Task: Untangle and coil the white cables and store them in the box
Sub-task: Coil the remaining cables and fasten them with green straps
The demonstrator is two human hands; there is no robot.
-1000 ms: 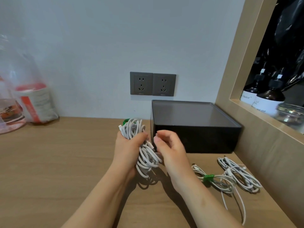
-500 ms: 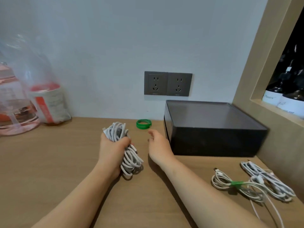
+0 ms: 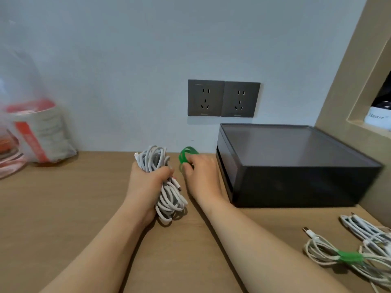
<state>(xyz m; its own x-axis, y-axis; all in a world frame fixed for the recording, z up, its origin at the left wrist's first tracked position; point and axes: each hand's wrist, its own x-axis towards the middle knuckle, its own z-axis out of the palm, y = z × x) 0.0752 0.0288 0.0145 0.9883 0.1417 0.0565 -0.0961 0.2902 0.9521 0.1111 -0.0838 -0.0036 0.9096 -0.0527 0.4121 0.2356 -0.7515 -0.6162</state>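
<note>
My left hand (image 3: 146, 182) grips a coiled bundle of white cable (image 3: 167, 195) around its middle, its lower loops resting on the wooden desk (image 3: 63, 218). Just to its right, my right hand (image 3: 201, 174) pinches a green tie ring (image 3: 187, 155) near the wall. The dark box (image 3: 296, 166) stands closed to the right of both hands. At the lower right lie a white cable bound with a green tie (image 3: 330, 253) and another loose white cable (image 3: 368, 231).
Two grey wall sockets (image 3: 223, 98) sit above the box. A clear plastic bag with red-and-white packets (image 3: 36, 134) stands at the far left. A wooden shelf frame (image 3: 347, 92) with a labelled bottle (image 3: 378, 117) rises at the right.
My right hand has left the cable bundle, reached toward the wall and taken hold of the green tie ring. The view has shifted left. My left hand keeps its hold.
</note>
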